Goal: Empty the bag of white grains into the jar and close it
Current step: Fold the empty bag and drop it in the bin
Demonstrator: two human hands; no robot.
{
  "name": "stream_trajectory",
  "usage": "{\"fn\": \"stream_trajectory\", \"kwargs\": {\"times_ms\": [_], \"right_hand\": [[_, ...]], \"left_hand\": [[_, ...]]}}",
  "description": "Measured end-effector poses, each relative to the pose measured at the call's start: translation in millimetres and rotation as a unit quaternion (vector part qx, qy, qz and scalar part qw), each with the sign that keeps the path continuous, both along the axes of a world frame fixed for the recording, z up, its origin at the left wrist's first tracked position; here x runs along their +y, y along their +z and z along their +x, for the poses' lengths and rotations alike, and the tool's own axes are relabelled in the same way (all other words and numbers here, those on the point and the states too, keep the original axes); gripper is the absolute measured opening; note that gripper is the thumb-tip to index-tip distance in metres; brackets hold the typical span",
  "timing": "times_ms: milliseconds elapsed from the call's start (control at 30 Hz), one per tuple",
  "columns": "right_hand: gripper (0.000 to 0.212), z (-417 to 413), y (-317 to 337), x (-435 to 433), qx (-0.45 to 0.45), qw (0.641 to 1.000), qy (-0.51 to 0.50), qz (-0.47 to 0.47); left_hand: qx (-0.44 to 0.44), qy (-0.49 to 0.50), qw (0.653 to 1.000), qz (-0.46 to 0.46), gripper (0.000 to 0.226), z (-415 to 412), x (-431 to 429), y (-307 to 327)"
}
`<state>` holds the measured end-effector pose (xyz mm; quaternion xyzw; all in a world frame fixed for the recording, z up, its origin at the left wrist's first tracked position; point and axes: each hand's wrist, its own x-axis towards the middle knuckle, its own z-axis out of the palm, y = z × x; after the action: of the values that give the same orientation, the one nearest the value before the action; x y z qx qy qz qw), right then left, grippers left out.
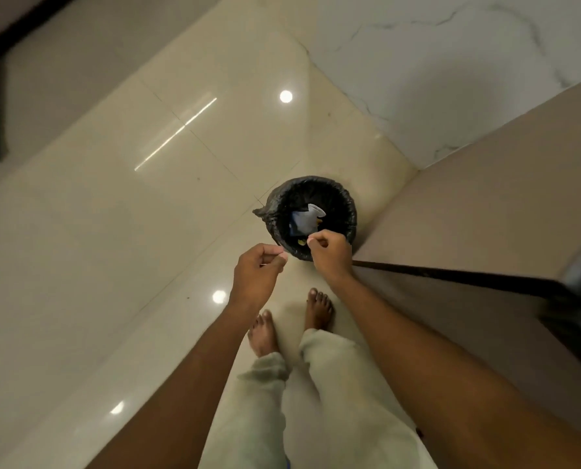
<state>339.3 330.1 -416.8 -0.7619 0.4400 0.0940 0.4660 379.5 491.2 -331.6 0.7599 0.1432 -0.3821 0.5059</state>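
Note:
A crumpled white and blue bag (305, 218) lies inside a small round bin (348, 211) lined with black plastic, standing on the floor. My right hand (328, 250) hovers over the bin's near rim, fingers curled, nothing visible in it. My left hand (258, 272) is just left of the bin, fingers curled with thumb and forefinger pinched; whether it pinches something tiny I cannot tell. No jar is in view.
Glossy cream floor tiles (146, 214) spread to the left. A brown cabinet side (485, 214) with a dark top edge stands right of the bin, and a marble wall (451, 79) is behind it. My bare feet (317, 309) stand just short of the bin.

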Motion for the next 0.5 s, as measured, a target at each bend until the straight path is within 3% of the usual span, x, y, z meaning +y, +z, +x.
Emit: {"fn": "stream_trajectory", "kwargs": {"times_ms": [267,500], "right_hand": [[0.014,-55,235,15,-0.154,0.983,0.095,-0.038],[0.008,-128,337,-1,-0.239,0.963,-0.011,-0.12]], "left_hand": [[-0.112,-0.022,0.993,-0.044,0.007,-37,8,194],[-0.226,-0.152,0.959,-0.071,0.011,-63,-5,257]]}}
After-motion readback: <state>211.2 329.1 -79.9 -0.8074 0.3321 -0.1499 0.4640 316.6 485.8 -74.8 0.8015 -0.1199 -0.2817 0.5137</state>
